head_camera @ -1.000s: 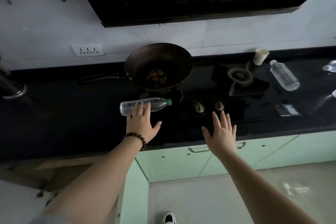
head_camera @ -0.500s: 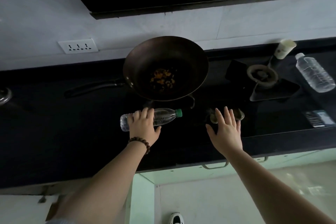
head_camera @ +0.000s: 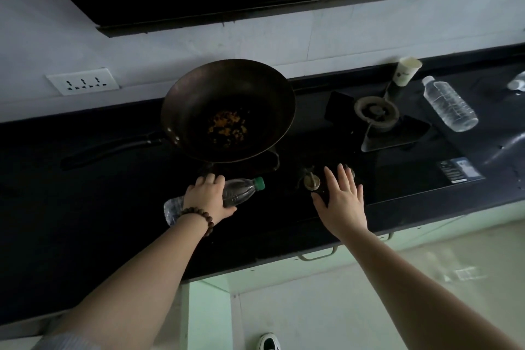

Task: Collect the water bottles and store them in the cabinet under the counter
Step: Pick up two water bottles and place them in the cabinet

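1. Left hand [head_camera: 208,197] wrapped over green-capped bottle [head_camera: 241,192]: fingers [head_camera: 210,179] curled across the far side, thumb on the near side. Bottle lying on its side on the dark worktop [head_camera: 85,207], just in front of the wok [head_camera: 227,111], cap pointing right.
2. Right hand [head_camera: 342,202] flat and spread, fingers straight, gripping nothing, over the stove knobs [head_camera: 312,181]; contact with the surface not discernible.
3. Step in hand, by judgement: lift of bottle 1. Grip sits mid-body; firm wrap advisable, thin plastic likely to flex and slip.
4. Lift straight up and back toward the worktop edge, away from the wok rim, which overhangs close behind the knuckles.
5. Right hand free: best used next for clear bottle [head_camera: 450,105], lying well apart at the right beyond the burner [head_camera: 375,111], beside the paper cup [head_camera: 406,71].
6. Cabinet handle [head_camera: 318,254] visible below the worktop edge; a free hand needed for the door before stowing.
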Demonstrator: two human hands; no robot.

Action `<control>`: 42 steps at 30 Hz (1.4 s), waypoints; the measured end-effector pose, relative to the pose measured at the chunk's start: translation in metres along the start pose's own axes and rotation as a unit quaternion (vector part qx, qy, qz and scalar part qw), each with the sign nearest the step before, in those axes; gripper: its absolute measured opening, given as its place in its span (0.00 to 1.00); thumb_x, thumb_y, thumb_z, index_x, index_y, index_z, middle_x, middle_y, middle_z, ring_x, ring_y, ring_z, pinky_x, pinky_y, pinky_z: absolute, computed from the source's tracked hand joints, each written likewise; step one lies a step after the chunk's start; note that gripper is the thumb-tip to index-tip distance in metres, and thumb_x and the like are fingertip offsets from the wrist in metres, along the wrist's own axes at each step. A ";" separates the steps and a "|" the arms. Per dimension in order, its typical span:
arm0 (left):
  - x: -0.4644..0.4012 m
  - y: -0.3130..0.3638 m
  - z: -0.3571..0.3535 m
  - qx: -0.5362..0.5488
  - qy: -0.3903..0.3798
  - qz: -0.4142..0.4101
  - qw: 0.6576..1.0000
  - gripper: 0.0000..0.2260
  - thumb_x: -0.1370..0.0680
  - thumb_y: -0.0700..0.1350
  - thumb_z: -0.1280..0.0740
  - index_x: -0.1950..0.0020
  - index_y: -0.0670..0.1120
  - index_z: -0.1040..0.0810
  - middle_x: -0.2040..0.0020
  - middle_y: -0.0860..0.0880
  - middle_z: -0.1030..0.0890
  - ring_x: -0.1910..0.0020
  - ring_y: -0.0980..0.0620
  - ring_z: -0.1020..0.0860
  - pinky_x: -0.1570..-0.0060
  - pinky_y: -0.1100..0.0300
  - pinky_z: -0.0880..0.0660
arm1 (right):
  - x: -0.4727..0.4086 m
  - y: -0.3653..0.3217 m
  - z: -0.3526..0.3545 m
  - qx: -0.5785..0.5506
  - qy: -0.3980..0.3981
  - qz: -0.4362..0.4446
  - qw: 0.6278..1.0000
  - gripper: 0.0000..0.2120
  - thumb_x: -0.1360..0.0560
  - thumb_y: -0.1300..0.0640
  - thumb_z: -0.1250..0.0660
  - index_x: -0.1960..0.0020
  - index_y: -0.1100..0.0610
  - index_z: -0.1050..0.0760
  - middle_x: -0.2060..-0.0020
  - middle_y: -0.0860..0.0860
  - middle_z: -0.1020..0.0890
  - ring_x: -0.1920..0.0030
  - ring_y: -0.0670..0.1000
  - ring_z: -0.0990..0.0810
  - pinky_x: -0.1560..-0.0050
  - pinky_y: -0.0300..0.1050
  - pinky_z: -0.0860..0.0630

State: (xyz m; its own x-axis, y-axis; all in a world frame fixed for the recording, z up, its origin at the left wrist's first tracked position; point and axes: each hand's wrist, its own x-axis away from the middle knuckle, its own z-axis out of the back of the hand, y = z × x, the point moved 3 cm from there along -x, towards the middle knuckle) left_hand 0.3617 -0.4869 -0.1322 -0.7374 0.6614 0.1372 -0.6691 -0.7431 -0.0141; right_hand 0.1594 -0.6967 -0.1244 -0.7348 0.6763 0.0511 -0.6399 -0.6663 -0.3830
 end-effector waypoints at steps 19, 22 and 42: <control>-0.018 0.320 0.108 0.305 0.040 -0.214 0.927 0.23 0.32 0.61 0.27 0.50 0.48 0.31 0.57 0.51 0.20 0.59 0.51 0.20 0.62 0.56 0.22 | 0.058 0.204 0.157 -0.026 0.161 -0.219 0.962 0.32 0.22 0.44 0.41 0.22 0.49 0.49 0.21 0.52 0.53 0.22 0.53 0.59 0.23 0.58 0.56; -0.029 0.393 0.115 0.315 0.047 -0.229 0.920 0.24 0.32 0.61 0.27 0.51 0.46 0.31 0.57 0.50 0.19 0.58 0.49 0.19 0.60 0.55 0.22 | 0.059 0.257 0.179 -0.030 0.182 -0.236 0.954 0.32 0.22 0.43 0.41 0.22 0.48 0.49 0.21 0.53 0.52 0.22 0.53 0.59 0.23 0.58 0.55; -0.147 0.668 0.124 0.363 0.108 -0.106 0.920 0.24 0.33 0.63 0.27 0.50 0.48 0.29 0.63 0.52 0.20 0.66 0.52 0.20 0.66 0.58 0.23 | -0.136 0.531 0.300 -0.187 0.184 -0.194 0.945 0.55 0.35 0.34 0.28 0.23 0.44 0.62 0.22 0.54 0.51 0.22 0.54 0.49 0.28 0.59 0.39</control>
State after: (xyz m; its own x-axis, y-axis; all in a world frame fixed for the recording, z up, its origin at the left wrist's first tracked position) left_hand 0.0348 -1.0928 -0.0389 -0.6518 0.7454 -0.1397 -0.6191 -0.4166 0.6657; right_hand -0.1479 -1.2368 -0.0580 -0.2892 0.9563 -0.0439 -0.6705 -0.2351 -0.7037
